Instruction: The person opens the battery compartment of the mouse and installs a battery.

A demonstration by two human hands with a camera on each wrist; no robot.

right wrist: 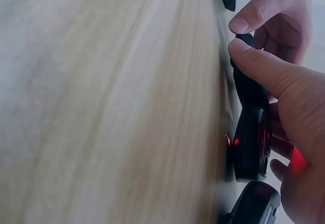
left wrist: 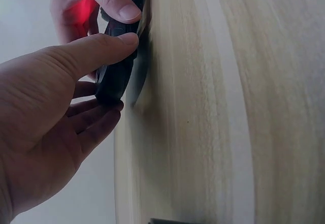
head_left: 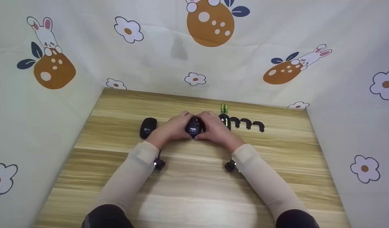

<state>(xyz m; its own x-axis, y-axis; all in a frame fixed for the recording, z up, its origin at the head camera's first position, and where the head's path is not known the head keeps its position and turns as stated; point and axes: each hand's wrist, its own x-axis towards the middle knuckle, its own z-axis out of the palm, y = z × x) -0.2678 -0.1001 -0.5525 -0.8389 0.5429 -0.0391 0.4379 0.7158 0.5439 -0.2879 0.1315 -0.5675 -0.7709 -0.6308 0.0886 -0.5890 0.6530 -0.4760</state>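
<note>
Between both hands in the head view is a dark computer mouse (head_left: 193, 127), with a curved black piece (head_left: 203, 124) along its right side. My left hand (head_left: 178, 127) grips the mouse from the left, its thumb on the near side in the left wrist view. Opposite it, my right hand (head_left: 214, 128) grips the right side; its thumb presses a black part (right wrist: 249, 89) in the right wrist view. Beside the right fingers there, a black body (right wrist: 249, 145) shows red light, and a red glow falls on the palm. The fingers hide much of the mouse.
Left of the hands lies another black mouse (head_left: 148, 128). Right of them, partly covered by the right hand, is an opened mouse (head_left: 226, 121) with a green battery inside. Two green batteries (head_left: 224, 108) lie behind it, and several curved black pieces (head_left: 246, 123) farther right. Patterned cloth walls surround the wooden table (head_left: 194, 177).
</note>
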